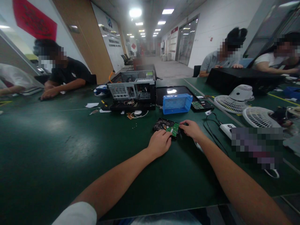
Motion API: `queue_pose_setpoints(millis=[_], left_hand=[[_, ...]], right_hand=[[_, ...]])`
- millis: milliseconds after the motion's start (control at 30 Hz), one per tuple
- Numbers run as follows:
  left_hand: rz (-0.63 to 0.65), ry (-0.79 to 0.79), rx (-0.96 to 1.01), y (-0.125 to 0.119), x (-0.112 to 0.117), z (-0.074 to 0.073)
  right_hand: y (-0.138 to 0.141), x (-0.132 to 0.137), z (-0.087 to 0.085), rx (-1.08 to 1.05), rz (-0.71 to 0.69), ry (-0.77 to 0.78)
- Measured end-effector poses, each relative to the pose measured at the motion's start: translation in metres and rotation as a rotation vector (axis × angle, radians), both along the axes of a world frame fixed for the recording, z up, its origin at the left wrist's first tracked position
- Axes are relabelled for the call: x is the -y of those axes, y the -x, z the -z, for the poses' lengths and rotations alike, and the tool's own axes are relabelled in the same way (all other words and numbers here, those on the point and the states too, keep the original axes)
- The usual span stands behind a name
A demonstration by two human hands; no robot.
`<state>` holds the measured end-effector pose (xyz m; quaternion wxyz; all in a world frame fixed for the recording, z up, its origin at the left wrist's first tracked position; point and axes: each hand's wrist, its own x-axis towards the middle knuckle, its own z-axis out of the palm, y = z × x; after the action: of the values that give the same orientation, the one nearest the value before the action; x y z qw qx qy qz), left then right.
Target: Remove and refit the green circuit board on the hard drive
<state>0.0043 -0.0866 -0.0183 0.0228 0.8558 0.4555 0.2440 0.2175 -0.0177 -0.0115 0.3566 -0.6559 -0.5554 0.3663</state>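
Observation:
A black hard drive (161,124) lies on the green table (70,150) in front of me, with a small green circuit board (173,129) on its near right part. My left hand (159,143) rests on the table with its fingers curled, the fingertips pinching the near edge of the green board. My right hand (192,128) is closed at the board's right edge, fingers pressed on the drive's corner.
An opened computer case (133,89) stands behind the drive, with a blue plastic bin (177,103) and a black panel (173,92) to its right. Two white fans (234,100) and cables (212,128) lie at the right. Other people sit at left and at far right.

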Motion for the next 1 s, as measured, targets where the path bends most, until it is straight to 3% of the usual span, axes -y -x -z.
queue_pose_setpoints(millis=[1000], left_hand=[[-0.013,-0.029,-0.026,-0.0008,-0.0012,0.0038]], right_hand=[[0.0026,-0.0002,0.0010,-0.005,0.009,0.014]])
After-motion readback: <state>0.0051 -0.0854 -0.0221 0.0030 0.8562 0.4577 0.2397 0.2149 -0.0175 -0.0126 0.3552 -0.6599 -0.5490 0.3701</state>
